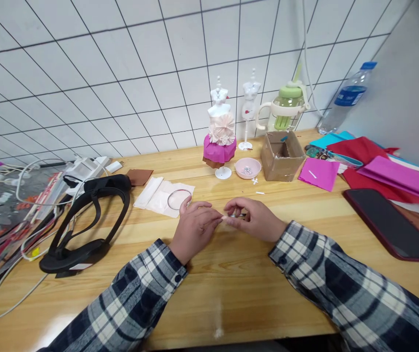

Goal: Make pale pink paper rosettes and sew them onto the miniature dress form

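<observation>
My left hand (197,227) and my right hand (255,219) meet over the middle of the wooden table (209,283). The left thumb and fingers pinch together on something too small to make out. In my right hand, against the fingers, lies a small metallic tool (237,215), and its fingertips touch a tiny pale piece between the hands. Beyond them a small mannequin (219,132) wears a pale pleated top and a magenta skirt. Close to it is a pink dish (248,168) with small shiny bits. Left of it lies pale paper (158,195) with a thin ring.
A cardboard box (280,164), a bare mannequin (249,105), a green-lidded jug (288,107) and a water bottle (348,98) stand at the back. On the right are coloured sheets and a phone (392,222); on the left, a black headset strap (84,225), cables and clutter.
</observation>
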Demonstrator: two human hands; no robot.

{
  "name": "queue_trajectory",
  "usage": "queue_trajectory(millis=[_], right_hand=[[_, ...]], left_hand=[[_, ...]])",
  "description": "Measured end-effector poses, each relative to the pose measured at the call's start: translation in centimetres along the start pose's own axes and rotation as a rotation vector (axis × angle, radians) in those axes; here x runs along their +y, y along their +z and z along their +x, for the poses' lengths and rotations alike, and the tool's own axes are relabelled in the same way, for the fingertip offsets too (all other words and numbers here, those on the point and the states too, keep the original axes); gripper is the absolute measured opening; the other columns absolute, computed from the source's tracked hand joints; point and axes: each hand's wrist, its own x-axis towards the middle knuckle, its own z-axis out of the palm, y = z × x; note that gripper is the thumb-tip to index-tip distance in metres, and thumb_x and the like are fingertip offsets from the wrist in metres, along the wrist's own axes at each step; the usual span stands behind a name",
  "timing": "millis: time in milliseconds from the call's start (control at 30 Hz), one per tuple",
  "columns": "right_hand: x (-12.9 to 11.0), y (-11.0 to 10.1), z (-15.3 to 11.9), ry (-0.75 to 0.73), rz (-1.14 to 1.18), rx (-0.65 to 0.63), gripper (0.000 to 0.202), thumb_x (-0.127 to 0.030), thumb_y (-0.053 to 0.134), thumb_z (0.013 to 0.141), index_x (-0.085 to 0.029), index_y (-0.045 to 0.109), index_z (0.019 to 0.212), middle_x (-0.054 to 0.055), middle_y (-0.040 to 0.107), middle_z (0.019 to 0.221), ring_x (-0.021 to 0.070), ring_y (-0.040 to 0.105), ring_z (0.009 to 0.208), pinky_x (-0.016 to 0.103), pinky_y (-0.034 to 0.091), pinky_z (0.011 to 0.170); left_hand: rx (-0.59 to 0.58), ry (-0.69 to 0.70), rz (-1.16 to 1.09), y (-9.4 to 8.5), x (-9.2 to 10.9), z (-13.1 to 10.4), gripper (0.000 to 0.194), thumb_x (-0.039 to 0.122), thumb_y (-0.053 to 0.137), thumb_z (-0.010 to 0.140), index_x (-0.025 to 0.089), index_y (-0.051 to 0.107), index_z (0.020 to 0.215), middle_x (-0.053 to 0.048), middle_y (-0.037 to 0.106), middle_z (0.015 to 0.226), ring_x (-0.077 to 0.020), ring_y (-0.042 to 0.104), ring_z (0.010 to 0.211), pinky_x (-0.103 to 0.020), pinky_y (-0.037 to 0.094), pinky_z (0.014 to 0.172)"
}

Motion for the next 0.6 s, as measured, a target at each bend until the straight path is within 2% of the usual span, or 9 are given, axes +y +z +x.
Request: queue_trajectory(millis=[100,200,300,433,500,600], right_hand=[[0.9,-0.7,-0.1,0.031,-0.356,-0.004,0.034,-0.043,0.068,0.077,-0.018,0.063,0.099,0.009,0.063,0.099,0.0244,0.056,0.096,0.038,0.043,0.084],[1.5,-0.6,-0.1,0.088,-0.515,-0.073,0.025,-0.036,0.070,0.076,-0.018,0.060,0.090,0.009,0.060,0.096,0.0251,0.054,0.094,0.037,0.041,0.082],[1.4,-0.2,0.1,0.086,-0.499,-0.096,0.012,-0.027,0.062,0.083,-0.019,0.053,0.082,0.007,0.059,0.090,0.0211,0.055,0.088,0.031,0.039,0.075],[0.2,0.3,0.2,0.213,-0.414,-0.015,0.011,-0.029,0.039,0.096,-0.020,0.044,0.093,0.002,0.057,0.071,0.0173,0.054,0.063,0.027,0.032,0.058],[-0.5,0.7,0.0,0.234,-0.346,0.004,0.015,-0.035,0.037,0.096,-0.021,0.041,0.097,0.000,0.055,0.067,0.0169,0.052,0.058,0.026,0.030,0.055],[-1.3,1.4,-0.4,0.226,-0.218,-0.005,0.023,-0.044,0.033,0.097,-0.022,0.039,0.100,-0.001,0.055,0.070,0.0172,0.054,0.061,0.026,0.031,0.057]], left_hand=[[0.045,-0.095,-0.068,0.4,-0.6,0.2,0.011,0.029,0.063,0.084,0.022,0.072,0.083,-0.003,0.074,0.086,-0.0207,0.064,0.093,-0.047,0.031,0.105],[0.075,-0.211,-0.223,0.8,-1.2,0.3,0.015,0.032,0.065,0.082,0.019,0.072,0.082,-0.006,0.073,0.086,-0.0201,0.064,0.088,-0.039,0.043,0.091],[0.069,-0.400,-0.454,1.1,-1.3,0.2,0.019,0.035,0.067,0.080,0.017,0.073,0.085,-0.008,0.073,0.088,-0.0191,0.064,0.084,-0.032,0.047,0.080],[0.022,-0.635,-0.840,1.2,-1.0,0.0,0.026,0.038,0.073,0.074,0.016,0.072,0.087,-0.005,0.073,0.081,-0.0144,0.061,0.068,-0.025,0.044,0.062],[0.010,-0.684,-0.980,1.2,-0.8,0.0,0.026,0.036,0.076,0.071,0.015,0.072,0.085,-0.003,0.072,0.076,-0.0123,0.059,0.064,-0.023,0.042,0.059],[0.024,-0.703,-1.083,1.2,-0.6,0.1,0.025,0.034,0.078,0.069,0.015,0.072,0.084,-0.002,0.071,0.075,-0.0113,0.059,0.065,-0.022,0.043,0.061]])
